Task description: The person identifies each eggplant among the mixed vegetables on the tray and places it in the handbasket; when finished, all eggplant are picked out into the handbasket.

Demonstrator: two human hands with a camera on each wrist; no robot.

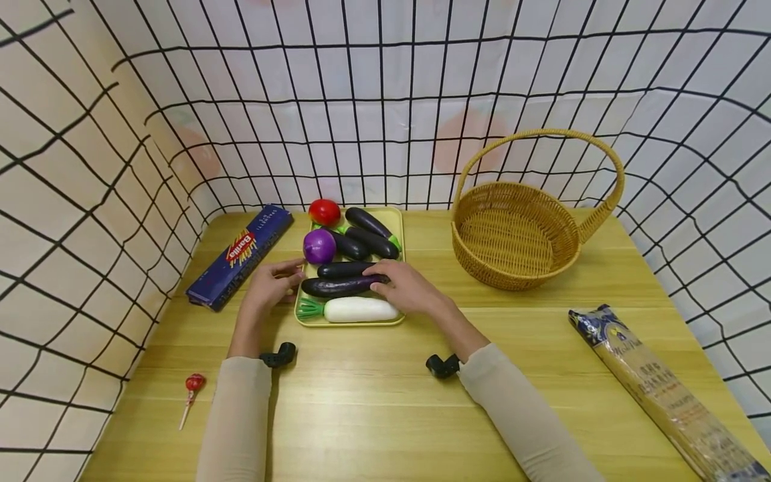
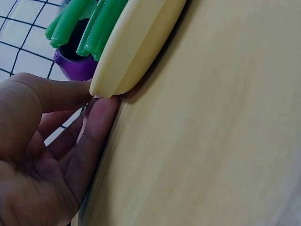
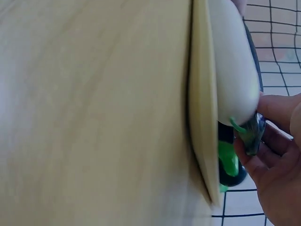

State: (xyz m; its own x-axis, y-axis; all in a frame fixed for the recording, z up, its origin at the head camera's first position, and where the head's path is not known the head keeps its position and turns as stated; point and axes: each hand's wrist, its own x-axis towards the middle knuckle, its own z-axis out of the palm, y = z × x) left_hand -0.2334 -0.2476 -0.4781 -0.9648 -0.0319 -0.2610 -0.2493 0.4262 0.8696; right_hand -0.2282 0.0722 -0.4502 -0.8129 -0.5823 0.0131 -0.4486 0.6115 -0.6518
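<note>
A red lollipop (image 1: 195,382) lies toward the near left corner of the table (image 1: 361,408), with a blue Barilla box (image 1: 239,258) angled near the far left corner. The left hand (image 1: 271,286) pinches the left edge of a yellow tray (image 1: 349,324), thumb above, fingers beneath. A red tomato (image 1: 324,211) sits at the tray's far left corner, a purple onion (image 1: 319,246) by its left edge, four eggplants (image 1: 371,242) beyond a fifth, and a white radish (image 1: 364,310) along its near edge. The right hand (image 1: 409,288) grips the right end of that fifth, nearest eggplant (image 1: 337,288) between thumb and fingers. A wicker basket (image 1: 482,268) stands toward the table's far right corner; a long packet (image 1: 668,395) slants along the right edge.
</note>
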